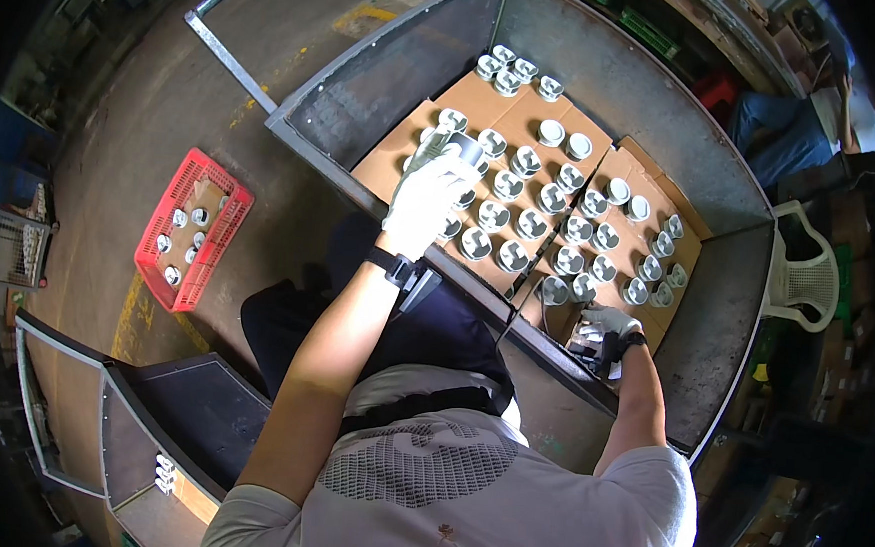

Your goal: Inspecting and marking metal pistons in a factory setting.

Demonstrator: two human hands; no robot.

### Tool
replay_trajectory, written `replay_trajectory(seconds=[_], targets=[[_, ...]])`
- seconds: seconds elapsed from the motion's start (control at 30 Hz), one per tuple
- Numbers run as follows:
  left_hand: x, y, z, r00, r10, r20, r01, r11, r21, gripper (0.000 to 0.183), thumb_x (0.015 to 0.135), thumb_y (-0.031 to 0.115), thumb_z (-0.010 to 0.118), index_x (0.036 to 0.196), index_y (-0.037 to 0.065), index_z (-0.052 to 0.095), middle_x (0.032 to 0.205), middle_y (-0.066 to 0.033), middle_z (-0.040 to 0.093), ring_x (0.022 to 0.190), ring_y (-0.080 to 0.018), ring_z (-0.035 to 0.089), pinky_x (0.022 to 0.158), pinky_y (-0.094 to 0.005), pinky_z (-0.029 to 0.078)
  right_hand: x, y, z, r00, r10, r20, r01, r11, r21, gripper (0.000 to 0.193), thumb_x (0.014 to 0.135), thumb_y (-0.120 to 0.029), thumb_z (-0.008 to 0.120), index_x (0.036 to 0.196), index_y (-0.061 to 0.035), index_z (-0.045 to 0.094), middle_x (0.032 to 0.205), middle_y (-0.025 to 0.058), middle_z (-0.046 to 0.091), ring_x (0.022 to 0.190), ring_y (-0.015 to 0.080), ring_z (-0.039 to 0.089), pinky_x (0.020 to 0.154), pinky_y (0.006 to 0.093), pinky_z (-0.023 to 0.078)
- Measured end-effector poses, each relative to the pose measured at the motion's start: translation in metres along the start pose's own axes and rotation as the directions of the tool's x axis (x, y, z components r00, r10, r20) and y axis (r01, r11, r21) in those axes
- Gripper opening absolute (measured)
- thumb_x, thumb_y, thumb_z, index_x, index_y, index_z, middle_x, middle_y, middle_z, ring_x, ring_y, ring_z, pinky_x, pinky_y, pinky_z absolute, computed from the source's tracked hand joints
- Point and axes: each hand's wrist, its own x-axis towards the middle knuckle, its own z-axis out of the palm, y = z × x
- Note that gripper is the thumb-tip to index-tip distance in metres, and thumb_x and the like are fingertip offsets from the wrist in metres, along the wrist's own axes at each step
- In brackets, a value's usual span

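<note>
My left hand (427, 195), in a white glove, reaches over the left part of a metal bin. Its fingers are closed round a piston (466, 148), which is tilted so its grey side shows. My right hand (610, 322), also gloved, is low inside the bin near its front wall. Its fingers curl over something shiny that I cannot make out. Just beyond that hand stands a silvery piston (584, 287). Several more pistons, such as one piston (513, 256) near the front, stand in loose rows on cardboard sheets (422, 122).
The bin's dark metal wall (581, 62) surrounds the cardboard. On the floor to the left sits a red crate (195, 173) with several pistons. Another metal cart (110, 394) is at the lower left. A white chair (804, 266) and a seated person (787, 129) are on the right.
</note>
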Motion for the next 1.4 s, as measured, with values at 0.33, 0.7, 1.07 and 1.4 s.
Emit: replay_trajectory(seconds=[0.33,0.7,1.07,1.4], targets=[[0.013,-0.007,0.018,0.983,-0.172,-0.056,0.096,0.758,-0.645,0.033,0.092,0.007,0.063,0.123,-0.002,0.056,0.113,-0.0106,0.065,0.099,-0.0158,0.065,0.086,-0.028,0.055,0.002,0.003,0.0,1.0,0.005,0.01,-0.006,0.999,0.05,0.043,0.09,-0.013,0.068,0.129,-0.0005,0.054,0.105,0.0071,0.066,0.081,0.0195,0.067,0.069,0.0324,0.057],[0.027,0.028,-0.012,0.946,-0.289,-0.144,0.187,0.854,-0.485,0.021,0.081,0.002,0.072,0.101,0.002,0.064,0.092,-0.0055,0.068,0.086,-0.0138,0.065,0.068,-0.0299,0.055,0.0,0.001,0.001,1.0,0.019,0.004,-0.02,0.999,0.036,0.048,0.091,-0.013,0.068,0.135,-0.0022,0.051,0.104,0.0057,0.066,0.079,0.0189,0.067,0.066,0.0309,0.057],[0.025,-0.005,-0.002,0.737,-0.568,0.366,0.077,-0.468,-0.88,0.044,0.097,0.038,0.044,0.119,0.002,0.055,0.106,-0.015,0.062,0.094,-0.0291,0.066,0.084,-0.0367,0.061,-0.001,0.005,-0.003,1.0,0.004,0.013,-0.002,0.989,-0.145,0.049,0.091,-0.02,0.069,0.132,0.0012,0.052,0.113,0.0101,0.067,0.092,0.0216,0.067,0.081,0.0329,0.054],[0.02,-0.013,-0.002,0.833,-0.487,0.261,0.193,-0.186,-0.963,0.04,0.097,0.035,0.046,0.117,0.002,0.057,0.106,-0.0158,0.064,0.098,-0.0273,0.066,0.081,-0.0363,0.06,-0.013,-0.047,-0.01,0.997,-0.082,0.0,0.024,0.291,-0.956,0.032,0.091,-0.029,0.064,0.108,-0.0029,0.071,0.099,0.0074,0.074,0.089,0.0209,0.069,0.08,0.0336,0.054]])
